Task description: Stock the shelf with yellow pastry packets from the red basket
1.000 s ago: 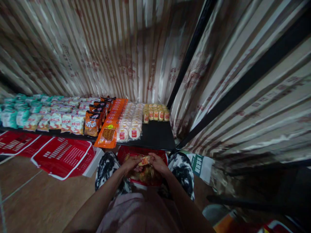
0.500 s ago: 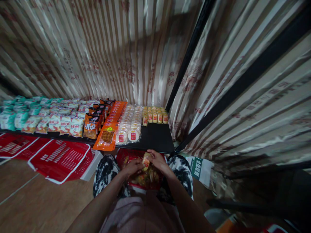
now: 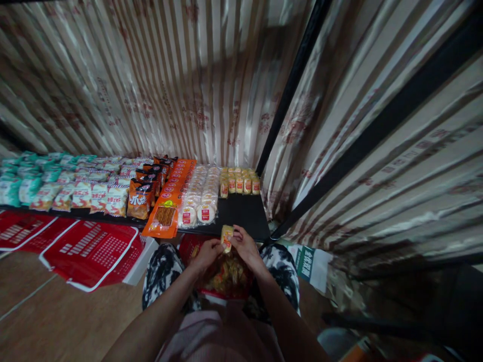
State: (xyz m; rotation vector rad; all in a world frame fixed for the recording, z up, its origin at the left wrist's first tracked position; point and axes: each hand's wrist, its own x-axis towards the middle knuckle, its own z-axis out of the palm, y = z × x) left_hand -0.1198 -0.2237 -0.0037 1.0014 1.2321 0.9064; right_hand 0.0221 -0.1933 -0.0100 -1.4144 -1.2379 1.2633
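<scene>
Between my fingertips is a small yellow packaged snack [image 3: 227,238] with a red and white label, held upright at the front edge of the black shelf [image 3: 243,213]. My left hand [image 3: 207,254] pinches its lower left side. From the right, my right hand [image 3: 244,245] grips it too, fingers curled. Below my hands, between my knees, a red basket [image 3: 186,246] holds more yellowish wrapped packets [image 3: 228,276], too dim to make out singly. Similar yellow packaged snacks [image 3: 239,183] stand in rows at the shelf's right end.
Left of the yellow snacks are round white packaged cakes [image 3: 206,208], a long orange packet [image 3: 166,213], dark orange bags [image 3: 140,198], white bags [image 3: 116,198] and teal bags [image 3: 30,188]. Black metal posts [image 3: 290,100] and striped curtains [image 3: 169,75] enclose the shelf. Red bags [image 3: 94,251] lie at left.
Both hands have raised the yellow packaged snack slightly out from over the basket toward the shelf edge. It now stands more upright, and more of the basket's contents shows.
</scene>
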